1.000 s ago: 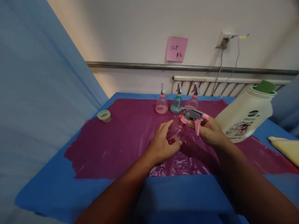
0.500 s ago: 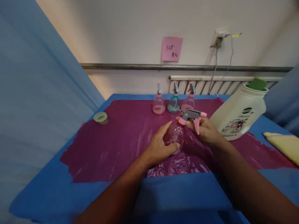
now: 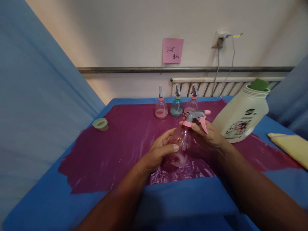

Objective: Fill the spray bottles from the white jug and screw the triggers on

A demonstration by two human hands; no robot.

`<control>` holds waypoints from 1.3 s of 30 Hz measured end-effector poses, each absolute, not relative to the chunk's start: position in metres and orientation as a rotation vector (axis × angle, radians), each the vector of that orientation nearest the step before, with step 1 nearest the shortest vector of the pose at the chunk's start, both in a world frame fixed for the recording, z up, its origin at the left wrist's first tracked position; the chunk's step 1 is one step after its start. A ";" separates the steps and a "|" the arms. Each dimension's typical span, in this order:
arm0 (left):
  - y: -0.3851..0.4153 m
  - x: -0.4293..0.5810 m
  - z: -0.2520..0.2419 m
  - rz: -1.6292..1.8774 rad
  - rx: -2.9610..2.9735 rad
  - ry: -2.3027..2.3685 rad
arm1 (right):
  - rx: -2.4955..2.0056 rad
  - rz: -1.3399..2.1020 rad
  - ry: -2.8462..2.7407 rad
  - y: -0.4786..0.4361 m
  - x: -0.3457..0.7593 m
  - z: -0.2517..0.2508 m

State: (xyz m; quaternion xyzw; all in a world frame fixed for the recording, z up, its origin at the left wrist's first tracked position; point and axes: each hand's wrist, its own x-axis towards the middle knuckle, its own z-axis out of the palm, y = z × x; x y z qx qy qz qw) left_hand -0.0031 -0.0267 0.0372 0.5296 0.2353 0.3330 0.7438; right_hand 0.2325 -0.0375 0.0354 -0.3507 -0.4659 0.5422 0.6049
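A clear pink spray bottle (image 3: 181,146) stands slightly tilted over the purple plastic sheet (image 3: 115,141), with a little liquid near its bottom. My left hand (image 3: 161,148) wraps round the left side of its body, thumb across the front. At the neck, my right hand (image 3: 206,133) grips the pink collar of the grey spray head (image 3: 195,115), whose pink nozzle and trigger point right. Some right fingers are hidden behind the bottle. Behind it stand a pink spray bottle (image 3: 161,107), a teal one (image 3: 176,107) and another pink one (image 3: 192,104), partly covered by the spray head.
A large white jug (image 3: 243,115) with a green piece in its mouth stands right of my right hand. A greenish cap (image 3: 101,124) lies at the left. A yellow cloth (image 3: 290,147) is at the right edge. Blue curtains (image 3: 48,80) hang on both sides.
My left hand has closed from spread fingers onto the bottle's body. The spray head has become more level, and the view has shifted slightly.
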 end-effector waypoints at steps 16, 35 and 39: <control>-0.029 -0.002 0.034 0.786 1.226 0.677 | -0.877 1.291 -1.086 -0.034 0.234 0.036; -0.039 0.000 0.028 0.898 1.901 0.962 | -0.862 1.318 -0.888 -0.028 0.223 0.032; -0.038 -0.001 0.020 0.928 2.035 0.831 | -0.825 1.314 -0.920 -0.026 0.221 0.032</control>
